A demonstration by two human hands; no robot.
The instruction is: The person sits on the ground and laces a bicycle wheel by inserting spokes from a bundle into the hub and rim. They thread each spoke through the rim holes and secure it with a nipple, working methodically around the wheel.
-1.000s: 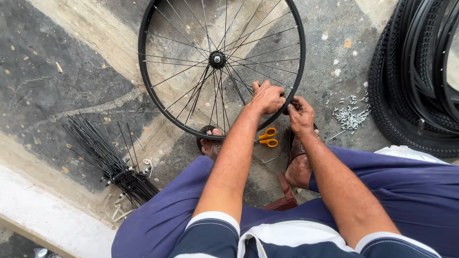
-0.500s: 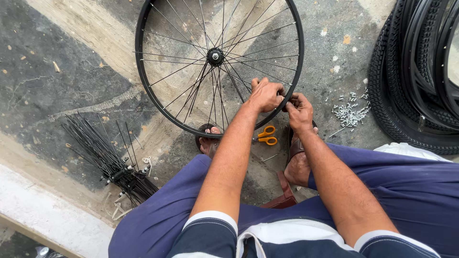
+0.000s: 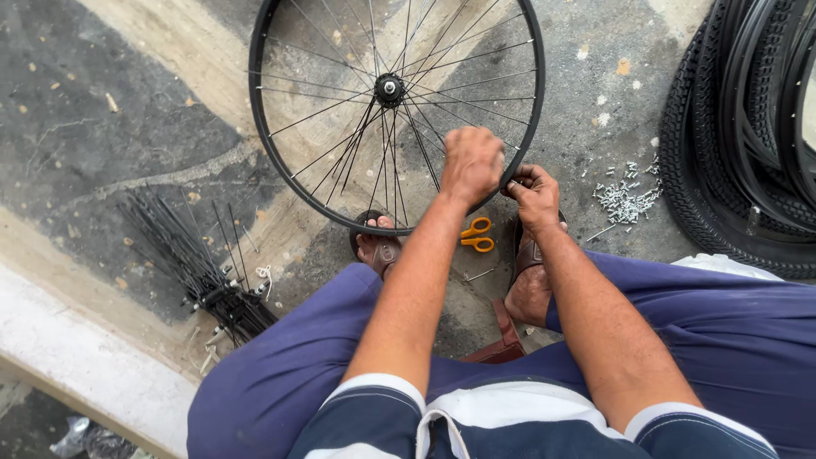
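A black bicycle wheel rim with thin metal spokes and a hub stands on the concrete in front of me. My left hand reaches in among the spokes near the rim's lower right, fingers closed on a spoke. My right hand pinches the rim's lower right edge from outside. Both hands nearly touch. What the fingertips hold beyond that is hidden.
Orange-handled scissors lie on the ground below the hands, between my sandalled feet. A bundle of loose black spokes lies at left. A heap of small metal nipples is right of the rim. Stacked black tyres fill the right edge.
The wheel has turned slightly and my left hand has shifted a little along the spokes; my right hand stays at the rim.
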